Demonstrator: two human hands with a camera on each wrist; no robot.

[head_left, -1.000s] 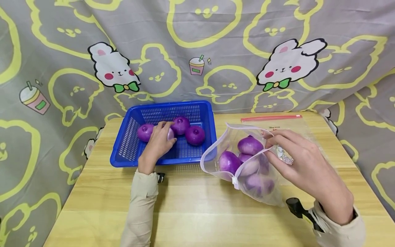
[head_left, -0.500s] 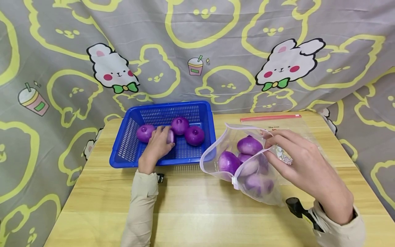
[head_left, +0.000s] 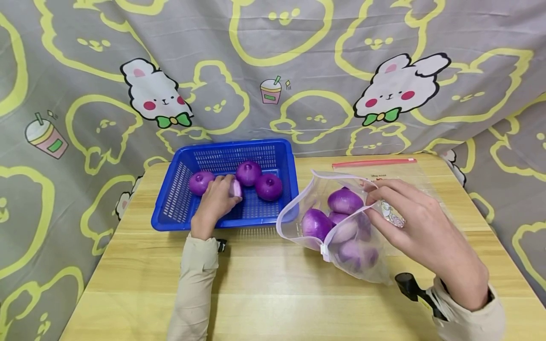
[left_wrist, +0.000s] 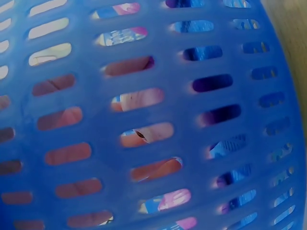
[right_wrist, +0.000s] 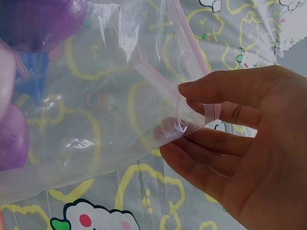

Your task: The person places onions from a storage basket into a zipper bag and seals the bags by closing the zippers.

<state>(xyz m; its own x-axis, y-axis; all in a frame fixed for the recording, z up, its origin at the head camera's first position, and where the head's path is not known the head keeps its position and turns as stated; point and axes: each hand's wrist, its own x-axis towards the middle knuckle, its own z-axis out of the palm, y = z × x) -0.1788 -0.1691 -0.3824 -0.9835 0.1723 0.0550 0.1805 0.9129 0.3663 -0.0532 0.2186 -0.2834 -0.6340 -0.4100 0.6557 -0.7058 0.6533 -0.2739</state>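
Inside the blue basket [head_left: 170, 222], my left hand [head_left: 215, 201] holds a pale purple onion [head_left: 236, 188], its fingers curled over the top and partly hiding it. Purple onions lie around that hand: one to its left [head_left: 201, 183], one behind [head_left: 249, 173] and one to the right [head_left: 269, 186]. My right hand [head_left: 415, 222] pinches the mouth of a clear zip bag [head_left: 294, 227], which stays spread wide with several onions [head_left: 344, 201] inside. In the right wrist view, thumb and fingers meet at the bag's corner [right_wrist: 192, 117]. Basket slots mostly cover the left wrist view.
A flat clear bag with a red zip strip [head_left: 375, 162] lies at the table's back right, partly behind my right hand. The wooden table [head_left: 264, 303] ends against a grey patterned cloth [head_left: 315, 71]. The basket stands close to this cloth.
My left fingers have shifted slightly over the pale onion, which shows a little more at their right side. The right hand and the held bag stay as they were.
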